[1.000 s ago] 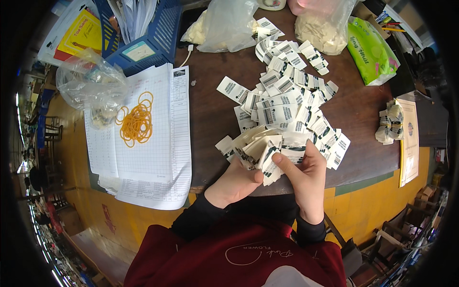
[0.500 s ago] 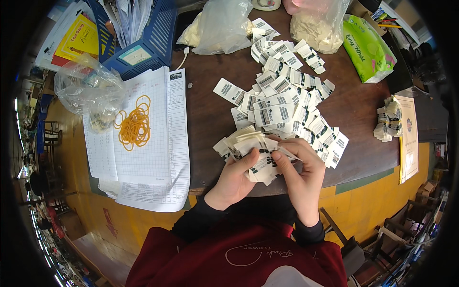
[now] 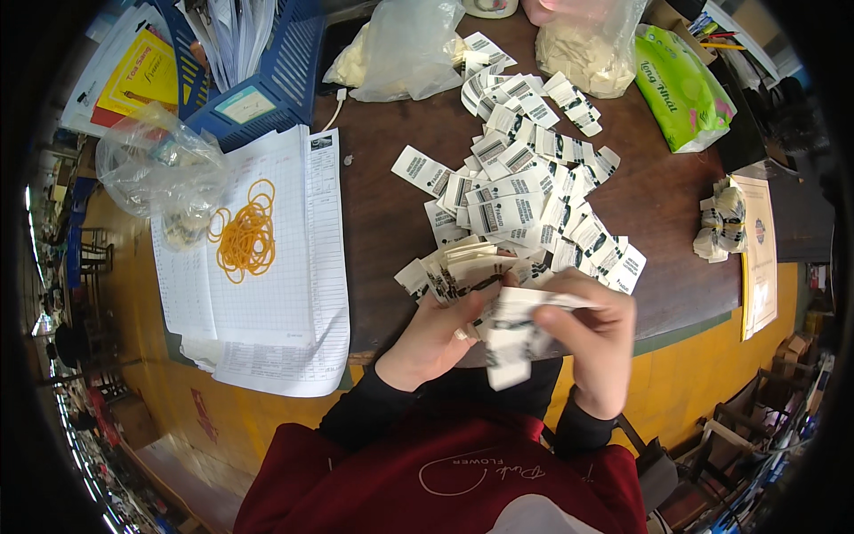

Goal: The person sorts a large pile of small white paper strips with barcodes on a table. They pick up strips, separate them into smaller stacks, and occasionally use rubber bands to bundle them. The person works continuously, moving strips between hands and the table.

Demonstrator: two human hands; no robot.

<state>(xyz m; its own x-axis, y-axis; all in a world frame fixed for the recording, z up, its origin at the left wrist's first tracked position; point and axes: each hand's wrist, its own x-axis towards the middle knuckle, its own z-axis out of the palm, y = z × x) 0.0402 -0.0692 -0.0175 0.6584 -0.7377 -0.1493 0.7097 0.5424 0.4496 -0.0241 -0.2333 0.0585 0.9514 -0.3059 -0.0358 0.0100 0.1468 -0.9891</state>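
My left hand (image 3: 438, 336) and my right hand (image 3: 594, 340) are close together at the near edge of the dark brown table (image 3: 382, 214). Both grip a stack of small white printed tags (image 3: 511, 334), held just above the table edge; the fingers cover part of the stack. Right behind my hands several more of these tags fan out, and a large loose pile of white tags (image 3: 525, 187) spreads across the table middle toward the far side.
Printed sheets (image 3: 276, 303) lie at left with orange rubber bands (image 3: 245, 236) and a clear plastic bag (image 3: 147, 169) on them. Blue baskets (image 3: 267, 71), clear bags (image 3: 400, 49), a green packet (image 3: 685, 84) and a small bundled tag stack (image 3: 721, 227) ring the table.
My hands have pulled the gathered tag stack nearer to me, off the pile, and closed tighter around it. The pile on the table has not shifted.
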